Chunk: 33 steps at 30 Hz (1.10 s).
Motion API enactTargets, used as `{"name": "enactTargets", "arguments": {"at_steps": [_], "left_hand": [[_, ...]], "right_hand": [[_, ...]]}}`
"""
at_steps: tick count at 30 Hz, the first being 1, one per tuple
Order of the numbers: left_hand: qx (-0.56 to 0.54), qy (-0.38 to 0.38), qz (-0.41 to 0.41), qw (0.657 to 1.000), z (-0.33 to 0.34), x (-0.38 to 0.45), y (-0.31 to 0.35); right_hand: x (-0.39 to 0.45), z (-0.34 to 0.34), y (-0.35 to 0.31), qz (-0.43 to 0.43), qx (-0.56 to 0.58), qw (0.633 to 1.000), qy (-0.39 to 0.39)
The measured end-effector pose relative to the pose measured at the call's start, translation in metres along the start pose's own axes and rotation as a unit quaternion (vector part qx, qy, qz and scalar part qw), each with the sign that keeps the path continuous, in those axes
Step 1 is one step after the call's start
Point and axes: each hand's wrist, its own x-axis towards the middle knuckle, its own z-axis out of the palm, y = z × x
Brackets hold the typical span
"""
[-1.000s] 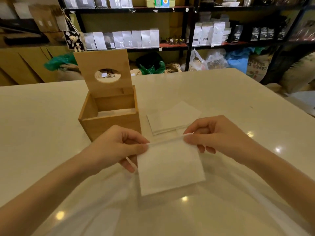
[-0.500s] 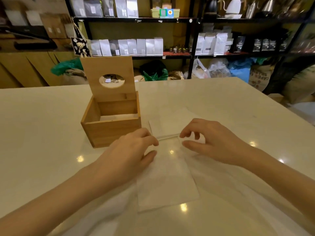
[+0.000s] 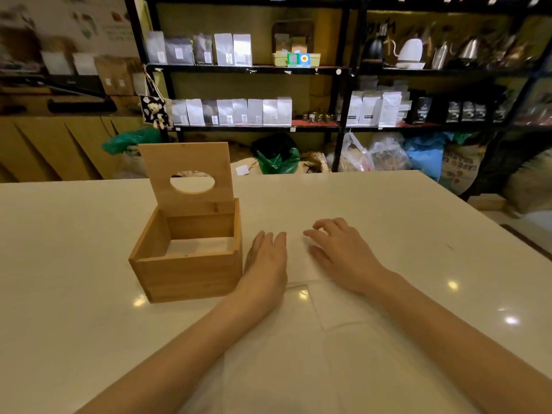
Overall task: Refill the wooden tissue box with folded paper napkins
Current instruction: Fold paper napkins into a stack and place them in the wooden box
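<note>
Under both hands | left fingers (image 3: 270,239) pressed flat, right fingers (image 3: 321,234) spread on napkin stack (image 3: 294,264) | step: gathering | next: pinch, lift left into wooden tissue box (image 3: 191,270)

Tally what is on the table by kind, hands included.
Box, lid up: 1
Napkin stacks: 1 beside the box; some napkins inside the box, count unclear
Loose napkin: 1
Hands: 2, left and right
Total: 5, besides those inside

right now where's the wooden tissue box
In the head view, the wooden tissue box sits left of centre on the table, lid up, just left of the left hand.
</note>
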Motion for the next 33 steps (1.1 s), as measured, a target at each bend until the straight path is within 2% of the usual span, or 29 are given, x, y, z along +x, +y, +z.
{"name": "enactTargets", "arguments": {"at_steps": [3,7,13,18,24,29,31,33], "left_hand": [[0.035,-0.020,-0.021,0.999,0.005,0.001,-0.001],[0.075,0.028,-0.004,0.997,0.008,0.001,-0.003],[0.038,0.060,0.031,0.997,0.008,-0.001,-0.003],[0.034,0.075,0.050,0.995,-0.006,-0.009,-0.001],[0.063,0.137,0.097,0.984,-0.039,-0.027,0.011],[-0.044,0.177,0.115,0.976,-0.076,-0.062,0.006],[-0.104,0.154,0.100,0.977,-0.091,-0.079,0.005],[-0.200,0.114,0.075,0.970,-0.100,-0.093,0.002]], "right_hand": [[-0.001,0.002,0.000,-0.010,-0.002,1.000,0.005],[0.001,0.002,0.001,-0.011,0.014,1.000,0.019],[0.002,0.001,-0.001,-0.005,0.096,0.994,0.058],[0.000,-0.029,-0.007,-0.006,0.167,0.985,0.052],[-0.017,-0.068,-0.011,-0.040,0.182,0.977,0.103],[-0.043,-0.096,-0.022,-0.044,0.278,0.951,0.124],[-0.054,-0.103,-0.028,-0.035,0.348,0.931,0.102],[-0.064,-0.107,-0.034,-0.020,0.450,0.891,0.062]]}}
